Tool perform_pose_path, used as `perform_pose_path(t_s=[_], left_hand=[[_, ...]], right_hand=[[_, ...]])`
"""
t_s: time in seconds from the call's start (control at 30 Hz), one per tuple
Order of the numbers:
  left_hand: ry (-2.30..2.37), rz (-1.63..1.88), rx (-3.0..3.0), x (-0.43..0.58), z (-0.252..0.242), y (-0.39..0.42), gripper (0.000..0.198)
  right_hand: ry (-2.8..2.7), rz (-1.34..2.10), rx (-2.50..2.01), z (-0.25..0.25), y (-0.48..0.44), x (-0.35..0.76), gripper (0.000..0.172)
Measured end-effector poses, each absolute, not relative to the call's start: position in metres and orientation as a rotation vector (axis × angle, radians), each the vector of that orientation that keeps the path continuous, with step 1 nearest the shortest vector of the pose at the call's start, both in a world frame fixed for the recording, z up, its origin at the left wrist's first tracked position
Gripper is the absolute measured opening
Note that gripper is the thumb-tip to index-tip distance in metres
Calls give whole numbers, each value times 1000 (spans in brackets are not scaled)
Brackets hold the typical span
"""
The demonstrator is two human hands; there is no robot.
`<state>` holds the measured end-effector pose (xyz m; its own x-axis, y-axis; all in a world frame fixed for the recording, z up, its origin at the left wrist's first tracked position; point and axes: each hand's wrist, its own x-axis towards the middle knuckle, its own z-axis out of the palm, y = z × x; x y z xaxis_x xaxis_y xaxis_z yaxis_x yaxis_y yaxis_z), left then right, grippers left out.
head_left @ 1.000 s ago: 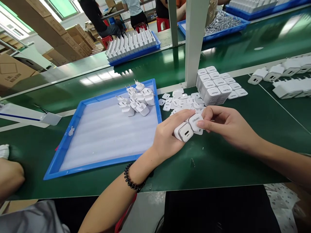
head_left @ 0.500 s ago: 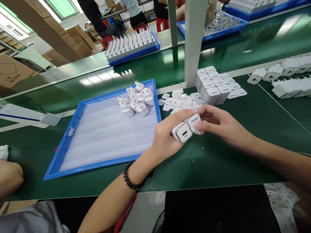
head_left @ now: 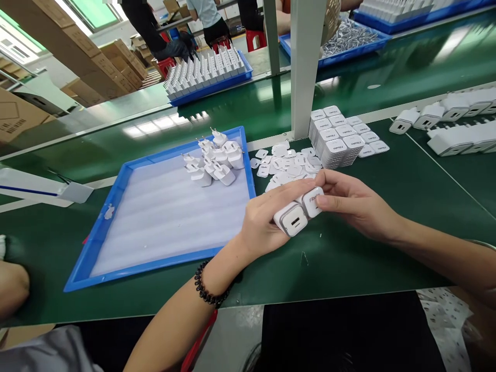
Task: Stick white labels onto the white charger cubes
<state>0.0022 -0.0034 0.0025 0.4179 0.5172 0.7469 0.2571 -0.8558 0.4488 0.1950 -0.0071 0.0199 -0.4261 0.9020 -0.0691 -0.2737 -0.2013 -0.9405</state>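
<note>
Desk [head_left: 349, 268]: blue tray [head_left: 155, 264] at left, pinned chargers [head_left: 223, 174] clustered inside | left hand [head_left: 263, 214]: wrapped round white charger [head_left: 287, 218], above desk, port face out | right hand [head_left: 352, 204]: thumb and fingers pinching printed piece [head_left: 310, 202] right beside charger | risk: off-centre thumb pressure could skew or slip piece; slack left grip could drop charger

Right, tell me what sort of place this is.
Probably a factory assembly line: rows of chargers and stacked white pieces on a green bench, with people on red stools beyond.
</note>
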Motion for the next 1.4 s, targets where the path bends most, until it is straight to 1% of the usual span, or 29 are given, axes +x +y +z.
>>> perform_pose_path(t_s=[0.1, 0.2, 0.3, 0.43, 0.53, 0.6, 0.67, 0.77, 0.83, 0.97, 1.1, 1.13, 1.27, 1.33, 1.4], left_hand=[[746, 1386, 2308, 2, 3, -4, 42], [760, 1395, 2330, 3, 0, -6, 40], [743, 1400, 2453, 5, -4, -7, 43], [715, 1344, 2490, 4, -4, -6, 44], [732, 1434, 2376, 2, -1, -6, 44], [804, 1510, 2266, 1, 2, -4, 43], [908, 1568, 2172, 1, 4, -2, 40], [1017, 1614, 2118, 1, 6, 0, 36], [1026, 1594, 2143, 2, 5, 0, 36], [954, 1493, 2235, 2, 1, -3, 39], [939, 1461, 2229, 2, -1, -4, 40], [955, 1457, 2206, 2, -1, -4, 39], [1009, 1454, 2138, 3, -1, -2, 37], [1006, 1456, 2129, 4, -1, -2, 37], [1001, 1450, 2122, 4, -1, -1, 37]], right_hand=[[-1238, 1741, -826, 20, -5, 197, 36], [-1264, 1630, -927, 18, -8, 194, 44], [-1193, 1581, -978, 16, -13, 189, 49], [-1156, 1631, -882, 16, -10, 190, 44], [-1228, 1712, -883, 18, 4, 201, 37], [-1360, 1686, -964, 18, 16, 211, 42], [-1637, 1460, -1154, 15, 27, 221, 43], [-2043, 1000, -1471, 5, 34, 228, 34], [-2147, 878, -1590, -2, 34, 228, 34], [-2153, 911, -1682, -9, 35, 225, 26], [-2088, 1035, -1624, 0, 39, 228, 18], [-2067, 1089, -1595, 2, 40, 229, 19], [-1960, 1276, -1562, 5, 40, 232, 32], [-1943, 1220, -1571, 4, 38, 232, 33], [-1965, 1061, -1561, 5, 36, 231, 35]])
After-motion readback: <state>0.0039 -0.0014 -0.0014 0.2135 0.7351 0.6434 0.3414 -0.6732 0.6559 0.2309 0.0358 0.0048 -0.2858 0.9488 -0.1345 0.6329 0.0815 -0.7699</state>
